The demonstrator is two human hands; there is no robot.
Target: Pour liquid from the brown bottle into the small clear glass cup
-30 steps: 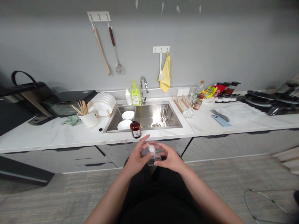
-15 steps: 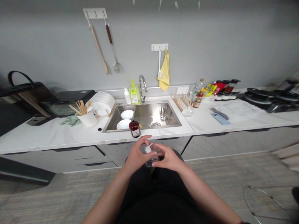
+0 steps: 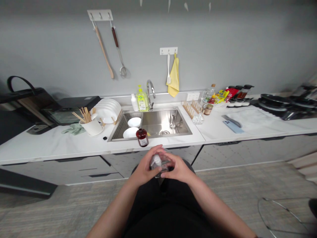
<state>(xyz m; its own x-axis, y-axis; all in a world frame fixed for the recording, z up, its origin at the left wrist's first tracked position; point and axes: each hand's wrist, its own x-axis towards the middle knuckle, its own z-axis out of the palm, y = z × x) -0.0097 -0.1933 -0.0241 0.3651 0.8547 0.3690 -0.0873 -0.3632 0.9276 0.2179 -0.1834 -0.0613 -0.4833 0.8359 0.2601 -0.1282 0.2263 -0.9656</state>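
Observation:
In front of my body, short of the counter edge, I hold a clear pump bottle (image 3: 164,167) with a white pump head. My left hand (image 3: 146,167) curves around the pump side, its thumb across the front and its fingers behind. From the other side my right hand (image 3: 178,168) grips the clear body between thumb and fingers. My fingers cover part of the bottle. Just beyond my hands, a dark red-brown bottle (image 3: 142,138) with a pale label stands at the front of the sink.
White bowls (image 3: 131,132) sit in the left part of the steel sink (image 3: 170,134), below the faucet (image 3: 150,94). Dish soap (image 3: 142,100) stands behind. Left are plates (image 3: 109,110) and a chopstick holder (image 3: 92,127); right are a wooden rack (image 3: 189,110) and a blue phone (image 3: 233,127).
My left fingers have shifted around the pump head, and its spout, which pointed up and right, now appears turned toward the lower left. My right hand keeps its hold.

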